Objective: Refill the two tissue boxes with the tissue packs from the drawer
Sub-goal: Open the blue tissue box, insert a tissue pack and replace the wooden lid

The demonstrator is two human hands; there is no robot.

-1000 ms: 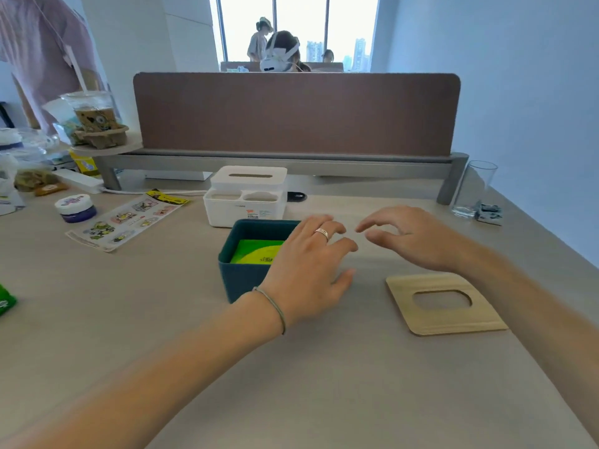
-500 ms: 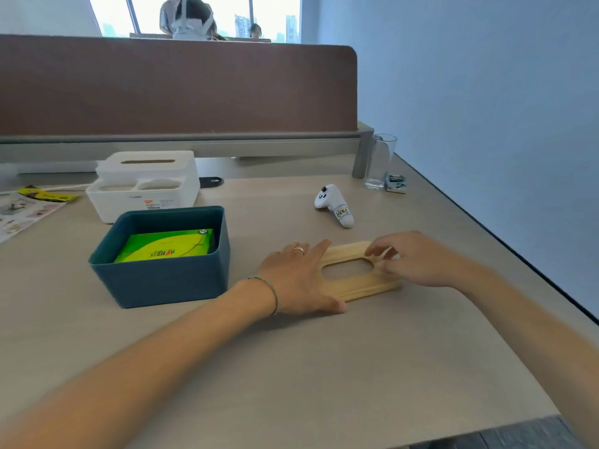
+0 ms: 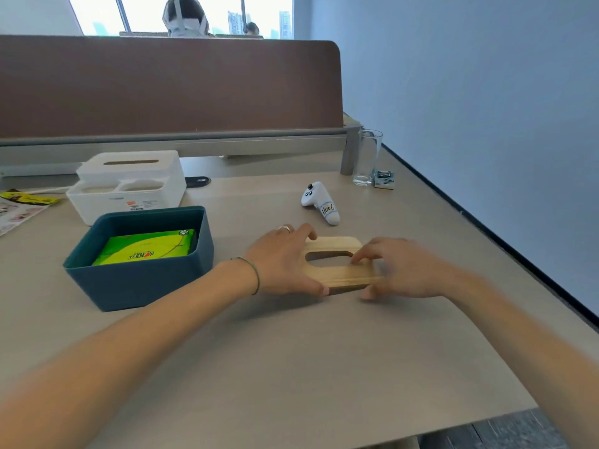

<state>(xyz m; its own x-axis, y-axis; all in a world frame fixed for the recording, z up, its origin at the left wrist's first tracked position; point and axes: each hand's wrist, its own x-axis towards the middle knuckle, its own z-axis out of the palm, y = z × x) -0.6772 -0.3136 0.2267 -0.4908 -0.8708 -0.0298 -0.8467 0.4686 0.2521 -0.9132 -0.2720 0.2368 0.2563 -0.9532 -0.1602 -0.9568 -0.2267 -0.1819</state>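
Observation:
A dark teal tissue box (image 3: 142,286) stands open on the desk with a green tissue pack (image 3: 146,249) lying inside it. Its wooden lid (image 3: 337,273), with an oval slot, is to the right of the box, its near edge raised off the desk. My left hand (image 3: 285,260) grips the lid's left end and my right hand (image 3: 402,270) grips its right end. A white tissue box (image 3: 129,183) with its lid on stands behind the teal one.
A white controller (image 3: 319,202) lies behind the lid. A drinking glass (image 3: 366,157) and a small patterned object (image 3: 384,179) stand at the back right by the brown partition (image 3: 168,85). Printed leaflets (image 3: 19,205) lie at the far left. The desk edge runs along the right.
My hands went from beside the teal box to the wooden lid, took hold of both its ends and raised its near edge off the desk. The view swung right.

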